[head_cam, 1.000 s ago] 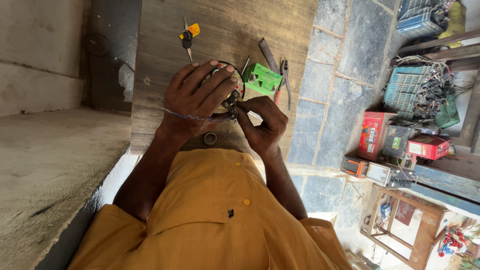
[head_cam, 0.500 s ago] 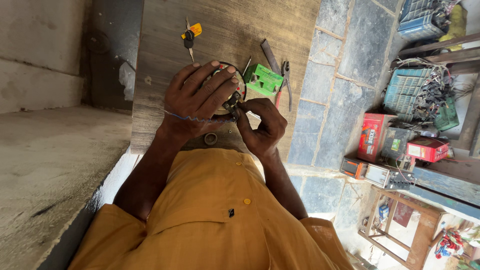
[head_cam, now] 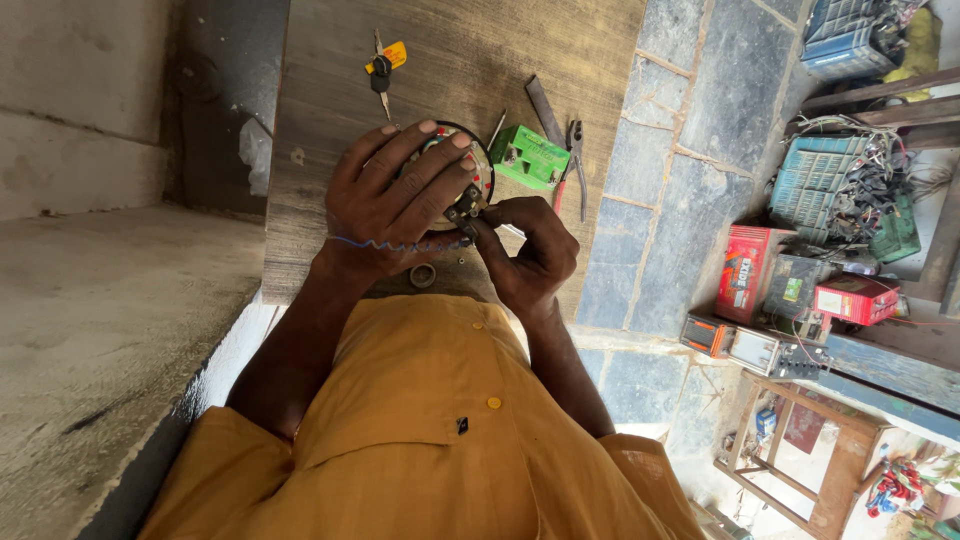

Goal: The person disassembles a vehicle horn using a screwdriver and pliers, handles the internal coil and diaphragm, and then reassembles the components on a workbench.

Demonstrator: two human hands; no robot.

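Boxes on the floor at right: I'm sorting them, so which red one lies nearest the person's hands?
The larger red box, standing at the paving's edge. The other red box lies farther right, past a dark box.

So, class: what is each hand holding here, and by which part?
The left hand spans the face of a round dial unit; the right hand pinches a small dark part at its lower edge.

Round black-rimmed unit (head_cam: pixel 478 178): pale face with red markings, largely covered by the fingers around it. Held just above the wooden worktop (head_cam: pixel 330 100). Small dark fitting (head_cam: pixel 466 207) at its lower edge, pinched between fingertips.
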